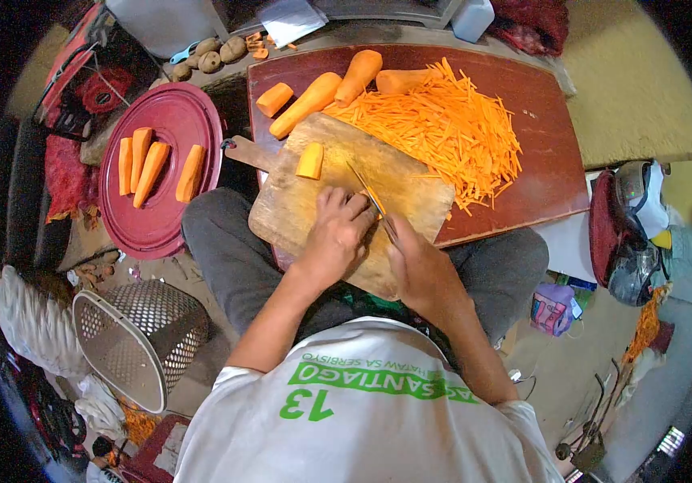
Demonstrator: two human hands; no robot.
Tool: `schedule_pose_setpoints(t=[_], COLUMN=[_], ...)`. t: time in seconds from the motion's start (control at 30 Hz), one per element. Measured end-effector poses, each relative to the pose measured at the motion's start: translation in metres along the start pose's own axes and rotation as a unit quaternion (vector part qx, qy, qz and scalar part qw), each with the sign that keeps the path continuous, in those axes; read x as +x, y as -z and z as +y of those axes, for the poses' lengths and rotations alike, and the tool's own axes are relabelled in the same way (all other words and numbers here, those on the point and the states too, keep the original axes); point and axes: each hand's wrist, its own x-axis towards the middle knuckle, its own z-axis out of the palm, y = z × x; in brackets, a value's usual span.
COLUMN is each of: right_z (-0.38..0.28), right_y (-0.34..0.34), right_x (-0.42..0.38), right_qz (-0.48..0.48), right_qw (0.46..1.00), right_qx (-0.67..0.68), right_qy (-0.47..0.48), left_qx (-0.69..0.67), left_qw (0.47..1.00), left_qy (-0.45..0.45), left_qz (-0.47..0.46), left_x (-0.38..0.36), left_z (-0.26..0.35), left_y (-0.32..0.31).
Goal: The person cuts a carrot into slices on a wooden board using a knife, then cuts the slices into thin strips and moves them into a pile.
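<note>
My right hand (418, 270) is wrapped round the handle of a knife (368, 190), whose blade points up and left over the wooden cutting board (281, 221). Close beside the blade, my left hand (338, 229) presses down on the board with its fingers curled. What lies under those fingers is mostly hidden; a bit of orange shows near the blade. A short cut piece of carrot (309, 161) rests on the board above my left hand. Beyond the board's far edge spreads a big heap of carrot strips (458, 133).
Peeled carrots (307, 105) lie on the red table (535, 153) behind the board. To the left, several more carrots (151, 173) sit on a round red lid (173, 121). A plastic basket (92, 354) stands at lower left. A pink-purple pack (551, 310) is on the floor at right.
</note>
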Motion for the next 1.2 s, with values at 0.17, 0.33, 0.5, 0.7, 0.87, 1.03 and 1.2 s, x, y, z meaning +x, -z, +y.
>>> schedule_pose_setpoints(t=[0.17, 0.33, 0.5, 0.7, 0.87, 1.03, 1.2], right_z=[-0.019, -0.02, -0.009, -0.024, -0.001, -0.007, -0.017], right_y=[0.024, 0.019, 0.001, 0.023, 0.001, 0.007, 0.011], right_x=[-0.002, -0.025, 0.017, -0.026, -0.008, 0.013, -0.028], right_qz=[-0.029, -0.052, -0.015, -0.052, -0.015, -0.02, -0.033], right_qw=[0.999, 0.997, 1.0, 0.996, 1.0, 1.0, 0.998], right_qx=[-0.001, 0.01, 0.012, 0.003, 0.009, 0.013, -0.025], right_qy=[-0.023, -0.063, -0.008, -0.07, -0.001, -0.001, -0.054], left_qx=[-0.024, -0.01, 0.024, 0.02, 0.012, 0.006, 0.012], left_qw=[1.0, 1.0, 0.999, 0.999, 1.0, 0.999, 0.999], left_qy=[0.003, 0.004, 0.031, 0.02, 0.025, 0.031, 0.04], left_qz=[0.012, 0.029, -0.001, 0.014, 0.013, 0.015, 0.011], left_x=[-0.004, -0.005, -0.003, -0.007, -0.006, -0.006, -0.009], left_z=[-0.006, -0.006, -0.001, -0.004, -0.005, -0.006, -0.007], left_y=[-0.002, -0.001, 0.004, 0.005, 0.001, 0.005, 0.005])
